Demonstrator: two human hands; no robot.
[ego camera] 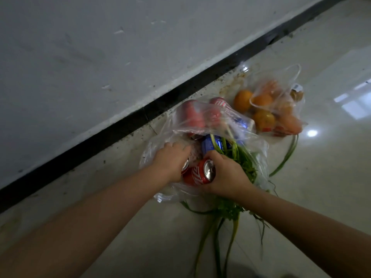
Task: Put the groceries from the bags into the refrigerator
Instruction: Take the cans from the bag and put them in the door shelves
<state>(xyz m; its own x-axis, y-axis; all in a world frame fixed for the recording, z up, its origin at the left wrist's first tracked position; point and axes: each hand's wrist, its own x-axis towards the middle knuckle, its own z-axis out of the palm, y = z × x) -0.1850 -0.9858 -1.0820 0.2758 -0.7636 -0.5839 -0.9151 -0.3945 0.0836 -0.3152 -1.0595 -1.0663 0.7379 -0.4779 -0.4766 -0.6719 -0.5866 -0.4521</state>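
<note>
A red soda can (197, 174) lies on its side in a clear plastic bag (160, 194) on the floor, gripped at its top end by the right hand (225, 174). The left hand (171, 159) curls over a second red can (185, 167) just beside it. Leafy greens (241, 157) spill from the bag — stems trailing over pale glossy floor tiles (321, 177) beside a white wall (100, 57) with black skirting (140, 119). A blue can (209, 144) sits behind. A second bag (281, 97) holds oranges (263, 119); at least three show.

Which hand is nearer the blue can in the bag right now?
Right. The right hand grips a red can with its fingers right below the blue can. The left hand is further off to the left, over another red can.
</note>
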